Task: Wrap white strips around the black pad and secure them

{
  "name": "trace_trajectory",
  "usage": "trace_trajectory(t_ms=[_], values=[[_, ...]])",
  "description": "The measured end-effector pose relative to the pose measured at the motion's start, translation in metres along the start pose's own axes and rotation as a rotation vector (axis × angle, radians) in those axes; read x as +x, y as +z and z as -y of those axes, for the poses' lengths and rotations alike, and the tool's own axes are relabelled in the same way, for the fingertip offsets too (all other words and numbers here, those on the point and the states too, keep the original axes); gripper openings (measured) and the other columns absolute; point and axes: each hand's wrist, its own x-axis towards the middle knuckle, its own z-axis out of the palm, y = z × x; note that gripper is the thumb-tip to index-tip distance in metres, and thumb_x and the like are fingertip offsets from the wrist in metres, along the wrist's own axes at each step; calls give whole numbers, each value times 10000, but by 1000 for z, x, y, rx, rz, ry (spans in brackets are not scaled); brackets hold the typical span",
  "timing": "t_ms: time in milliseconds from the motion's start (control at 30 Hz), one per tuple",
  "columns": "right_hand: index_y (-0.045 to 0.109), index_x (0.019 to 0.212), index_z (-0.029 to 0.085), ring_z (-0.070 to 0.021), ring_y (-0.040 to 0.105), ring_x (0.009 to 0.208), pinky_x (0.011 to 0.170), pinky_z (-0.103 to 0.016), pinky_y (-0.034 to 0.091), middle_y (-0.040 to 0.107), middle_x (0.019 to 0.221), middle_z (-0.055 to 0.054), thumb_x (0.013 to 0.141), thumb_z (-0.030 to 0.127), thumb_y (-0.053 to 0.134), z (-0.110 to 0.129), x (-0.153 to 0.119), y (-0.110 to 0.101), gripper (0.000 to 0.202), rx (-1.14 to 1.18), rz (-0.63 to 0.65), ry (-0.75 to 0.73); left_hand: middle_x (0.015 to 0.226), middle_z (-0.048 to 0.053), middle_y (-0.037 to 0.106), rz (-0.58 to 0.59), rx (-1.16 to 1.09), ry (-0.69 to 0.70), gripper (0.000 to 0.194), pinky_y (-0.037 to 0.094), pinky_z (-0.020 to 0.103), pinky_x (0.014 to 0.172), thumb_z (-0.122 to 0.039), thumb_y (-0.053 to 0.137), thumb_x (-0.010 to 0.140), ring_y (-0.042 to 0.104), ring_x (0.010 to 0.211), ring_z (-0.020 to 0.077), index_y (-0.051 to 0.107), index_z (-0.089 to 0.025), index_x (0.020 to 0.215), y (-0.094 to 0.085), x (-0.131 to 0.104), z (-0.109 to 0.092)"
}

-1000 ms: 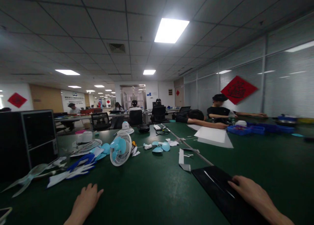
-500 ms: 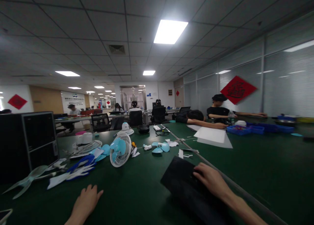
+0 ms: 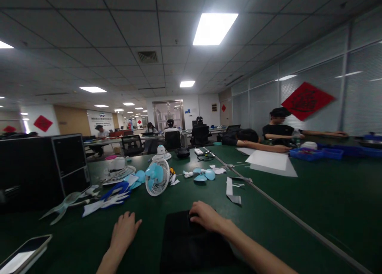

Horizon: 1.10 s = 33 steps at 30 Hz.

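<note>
A black, flat, rectangular object [image 3: 191, 246] lies on the green table right in front of me; its kind is too dark to make out. My right hand [image 3: 205, 216] is closed over its far part, the fingers curled down at the top and the thumb side toward the left. To the left of it, my left hand [image 3: 124, 228] rests palm down on the table, holding nothing, with its thumb apart from the fingers. A white fan guard with light-blue blades [image 3: 157, 177] stands beyond the left hand.
Blue-and-white gloves [image 3: 112, 198] and a black computer case [image 3: 70, 162] are at the left, a phone [image 3: 25, 254] near the front. Blue fan blades [image 3: 204, 174], a bent white strip [image 3: 232, 191] and paper sheets [image 3: 268, 161] lie farther back. A co-worker [image 3: 249, 136] leans on the table.
The black object has swung from a slanted, raised-looking position at the right to lying squarely before me, my right hand moving left with it. The view has shifted slightly; my left hand stays on the table.
</note>
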Motion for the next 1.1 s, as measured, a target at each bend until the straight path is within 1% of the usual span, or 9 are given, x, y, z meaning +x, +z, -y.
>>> trace_trajectory(t_ms=[100,167,300,467,567,700,867,967,1100], values=[[715,1058,245,-219,588,949,850,-308,453,657,993,-59,874,390,603,-2,6,12,260,29,-31,1,1372,160,520,-32,-96,105,536,430,422,984,-440,389,888,487,1250,293,548,-117,1287,-3,-3,-12],[705,1085,248,-220,588,968,872,-312,454,655,1013,-59,871,381,603,-4,4,14,272,48,-69,11,1376,145,524,-9,-187,190,563,413,410,1014,-479,397,879,482,1261,279,550,-124,1288,-4,-7,-23],[673,1153,224,-238,580,1031,903,-323,459,636,1092,-89,871,335,589,-14,-13,-2,314,39,-180,118,1418,121,498,64,-371,339,642,345,389,1096,-571,412,861,438,1315,263,528,-147,1328,-9,-22,-49],[643,1168,144,-269,549,1098,971,-345,418,597,1151,-147,870,209,561,-56,-45,-29,317,-166,-368,418,1521,116,373,253,-449,398,796,272,401,1150,-637,550,767,343,1391,281,455,-166,1401,-24,-38,-78],[628,1168,111,-282,532,1106,947,-331,421,584,1159,-164,868,195,565,-85,-61,-35,318,-284,-399,534,1531,121,355,291,-450,426,891,258,413,1156,-648,622,701,322,1402,298,425,-160,1420,-29,-41,-88],[622,1159,77,-286,537,1094,938,-320,412,586,1146,-183,884,201,555,-105,-68,-36,309,-327,-381,591,1509,131,389,284,-460,423,944,260,410,1154,-642,671,648,346,1385,303,428,-150,1417,-25,-43,-93],[621,1127,80,-272,574,1055,904,-296,418,593,1129,-181,876,238,599,-111,-59,-30,298,-329,-362,644,1492,125,410,256,-465,404,916,253,362,1160,-618,669,658,363,1373,278,442,-141,1406,-18,-44,-92],[630,1069,84,-272,613,973,828,-306,445,607,1087,-182,862,292,635,-116,-56,-25,293,-331,-341,709,1485,115,417,259,-465,396,906,266,357,1153,-609,671,656,373,1365,274,447,-146,1401,-19,-44,-93],[650,997,101,-259,634,940,784,-298,447,628,1056,-176,891,315,597,-123,-57,-24,245,-335,-308,773,1486,110,413,263,-458,391,901,273,366,1144,-610,669,653,371,1362,281,446,-159,1400,-23,-46,-94]])
